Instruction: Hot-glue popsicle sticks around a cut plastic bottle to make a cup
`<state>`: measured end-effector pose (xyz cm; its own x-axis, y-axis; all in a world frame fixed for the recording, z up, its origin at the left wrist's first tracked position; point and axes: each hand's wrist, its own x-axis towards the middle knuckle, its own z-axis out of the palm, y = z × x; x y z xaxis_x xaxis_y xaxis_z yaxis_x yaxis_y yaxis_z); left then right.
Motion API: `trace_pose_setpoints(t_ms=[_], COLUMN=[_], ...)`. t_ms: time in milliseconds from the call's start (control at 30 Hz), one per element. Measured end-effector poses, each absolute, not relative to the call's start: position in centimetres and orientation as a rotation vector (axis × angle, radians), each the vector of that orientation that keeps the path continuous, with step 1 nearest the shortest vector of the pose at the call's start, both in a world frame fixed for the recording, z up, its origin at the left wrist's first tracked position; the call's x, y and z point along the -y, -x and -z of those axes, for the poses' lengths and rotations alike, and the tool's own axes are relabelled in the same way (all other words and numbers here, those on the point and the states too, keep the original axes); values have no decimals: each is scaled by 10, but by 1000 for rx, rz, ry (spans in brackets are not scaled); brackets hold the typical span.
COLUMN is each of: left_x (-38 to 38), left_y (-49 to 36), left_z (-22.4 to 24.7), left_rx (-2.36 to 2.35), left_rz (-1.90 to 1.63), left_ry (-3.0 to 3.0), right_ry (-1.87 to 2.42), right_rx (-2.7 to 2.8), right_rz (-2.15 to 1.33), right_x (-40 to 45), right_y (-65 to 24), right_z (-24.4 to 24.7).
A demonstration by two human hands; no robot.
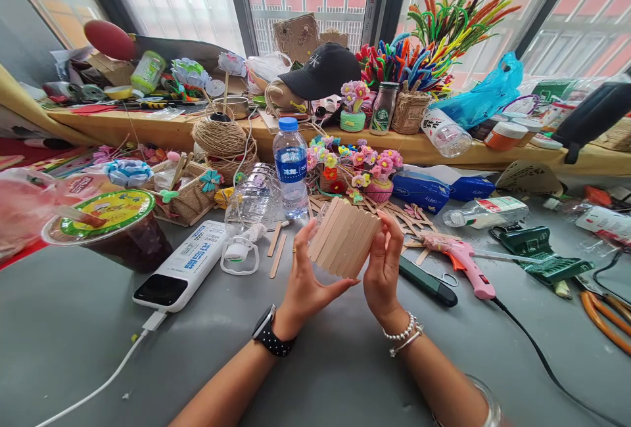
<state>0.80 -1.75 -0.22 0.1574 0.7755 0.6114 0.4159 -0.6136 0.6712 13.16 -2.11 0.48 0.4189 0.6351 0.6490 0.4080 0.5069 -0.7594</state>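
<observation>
Between my hands, raised off the grey table, is a panel of popsicle sticks [345, 240] laid side by side, tilted a little. My left hand [305, 276] grips its left edge, with the thumb along the bottom. On the right edge, the fingers of my right hand [384, 263] press against the panel. Something clear shows at its upper left, but I cannot make out what. Loose popsicle sticks [277, 256] lie left of the panel, and more are scattered behind it. To the right lie a pink glue gun [466, 263] and a dark green box cutter [428, 281].
A drink cup [123, 236] and a white power bank [185, 266] with a cable stand left. A water bottle [290, 171] rises behind the panel. Orange-handled scissors [604, 318] lie far right, beyond the glue gun's black cord [535, 355]. Craft materials crowd the wooden ledge [276, 144].
</observation>
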Motion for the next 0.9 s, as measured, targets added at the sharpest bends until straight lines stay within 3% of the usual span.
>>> trace_pose_setpoints(t_ms=[900], left_x=[19], left_y=[-8], left_z=[0], left_rx=[-1189], left_rz=[-1524], left_ry=[-2195], right_ry=[1030], right_rx=[1177], right_rz=[-248], right_x=[21], right_y=[-133], right_z=[-6])
